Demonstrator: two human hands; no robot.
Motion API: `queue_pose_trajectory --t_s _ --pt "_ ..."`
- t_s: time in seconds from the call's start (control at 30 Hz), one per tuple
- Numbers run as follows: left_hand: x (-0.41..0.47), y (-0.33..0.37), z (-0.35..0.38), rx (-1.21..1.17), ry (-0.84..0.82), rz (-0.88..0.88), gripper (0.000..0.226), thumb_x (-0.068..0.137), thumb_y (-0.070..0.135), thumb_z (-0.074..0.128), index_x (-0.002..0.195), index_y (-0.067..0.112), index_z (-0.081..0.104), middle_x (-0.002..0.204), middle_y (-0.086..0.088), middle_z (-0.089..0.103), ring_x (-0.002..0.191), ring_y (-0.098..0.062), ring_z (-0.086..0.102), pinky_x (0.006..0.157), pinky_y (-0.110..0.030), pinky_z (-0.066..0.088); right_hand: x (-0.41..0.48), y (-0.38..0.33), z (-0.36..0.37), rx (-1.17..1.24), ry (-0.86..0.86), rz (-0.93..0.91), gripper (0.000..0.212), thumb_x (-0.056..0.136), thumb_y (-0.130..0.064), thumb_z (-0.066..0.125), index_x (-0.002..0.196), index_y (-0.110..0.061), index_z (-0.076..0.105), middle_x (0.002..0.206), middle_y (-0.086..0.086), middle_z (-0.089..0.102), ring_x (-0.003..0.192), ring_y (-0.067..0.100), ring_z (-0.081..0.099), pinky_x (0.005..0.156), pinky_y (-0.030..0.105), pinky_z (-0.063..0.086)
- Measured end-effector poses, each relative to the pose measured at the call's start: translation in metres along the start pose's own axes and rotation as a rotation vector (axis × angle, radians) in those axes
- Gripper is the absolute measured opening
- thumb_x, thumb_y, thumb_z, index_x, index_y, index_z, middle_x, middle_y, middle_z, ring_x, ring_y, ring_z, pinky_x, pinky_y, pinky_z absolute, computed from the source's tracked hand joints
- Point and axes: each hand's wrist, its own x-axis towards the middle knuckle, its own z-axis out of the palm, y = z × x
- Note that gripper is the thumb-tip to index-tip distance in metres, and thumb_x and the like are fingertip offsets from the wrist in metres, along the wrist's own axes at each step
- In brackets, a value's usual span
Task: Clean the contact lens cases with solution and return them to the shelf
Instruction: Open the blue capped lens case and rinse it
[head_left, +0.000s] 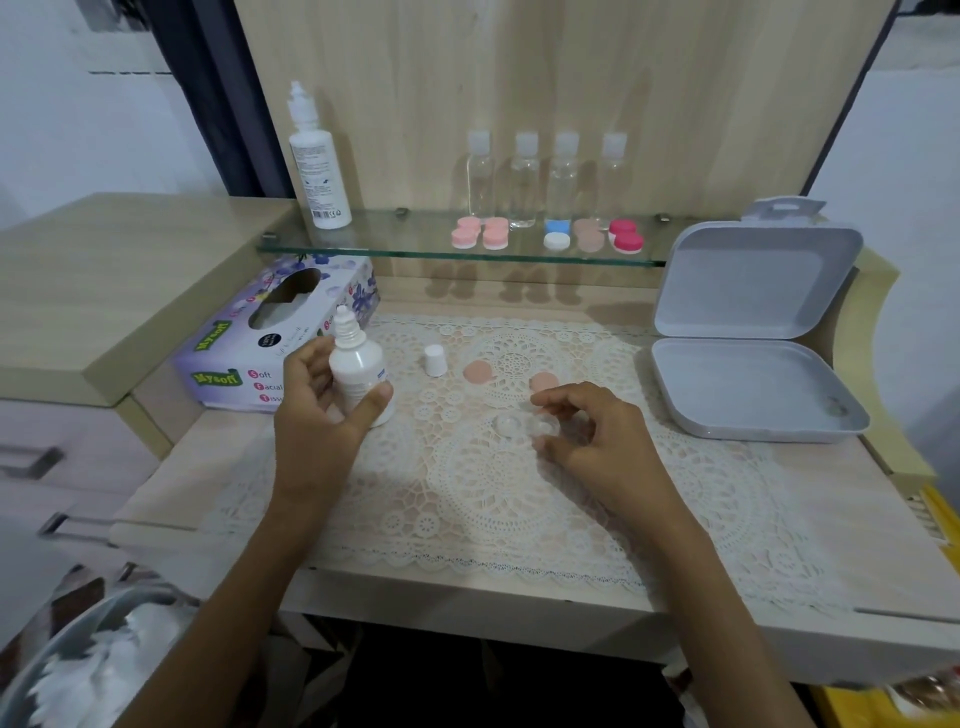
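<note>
My left hand (317, 415) grips a small white solution bottle (358, 371), upright, with its cap off. The white cap (435, 359) stands on the lace mat (519, 478) just right of the bottle. A clear, open lens case (522, 425) lies on the mat, and my right hand (592, 436) pinches its right end. Two beige-pink lids (478, 372) (543, 382) lie behind the case. Several capped lens cases sit on the glass shelf (363, 244): pink (480, 232), blue and white (557, 235), beige (589, 234), red (626, 235).
A tall white bottle (314, 161) stands at the shelf's left end; several clear bottles (545, 179) line its back. A tissue box (275, 338) sits left of the mat. An open grey plastic box (753, 384) lies at the right. A foil-lined bin (88, 665) is lower left.
</note>
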Motion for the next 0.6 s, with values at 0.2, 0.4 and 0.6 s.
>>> queue_pose_trajectory --t_s 0.2,0.4,0.6 --pt "-0.015 0.040 0.013 0.207 0.282 0.584 0.036 0.079 -0.002 0.062 0.115 -0.002 0.055 0.117 -0.005 0.055 0.114 -0.023 0.052 0.098 -0.034 0.044 -0.001 0.002 0.002 0.013 0.011 -0.004 0.030 0.072 -0.001 0.072 0.097 -0.018 0.072 0.093 -0.005 0.064 0.089 0.005 0.053 0.074 0.009 0.040" --pt "-0.006 0.044 0.052 0.297 -0.222 0.517 0.030 0.086 -0.002 0.054 0.110 0.013 0.063 0.111 0.004 0.060 0.103 -0.010 0.057 0.088 -0.034 0.050 0.000 0.001 0.002 -0.028 0.014 -0.032 0.029 0.071 -0.002 0.073 0.094 -0.019 0.072 0.089 -0.005 0.063 0.081 0.004 0.051 0.067 0.005 0.036" --pt "0.008 0.014 0.082 0.763 -0.455 0.415 0.040 0.096 0.013 0.047 0.136 0.018 0.049 0.140 0.002 0.046 0.125 -0.018 0.044 0.090 -0.043 0.048 0.000 0.002 0.003 -0.023 0.021 -0.025 0.025 0.073 -0.007 0.073 0.095 -0.020 0.072 0.090 -0.008 0.063 0.085 0.002 0.053 0.070 0.009 0.039"
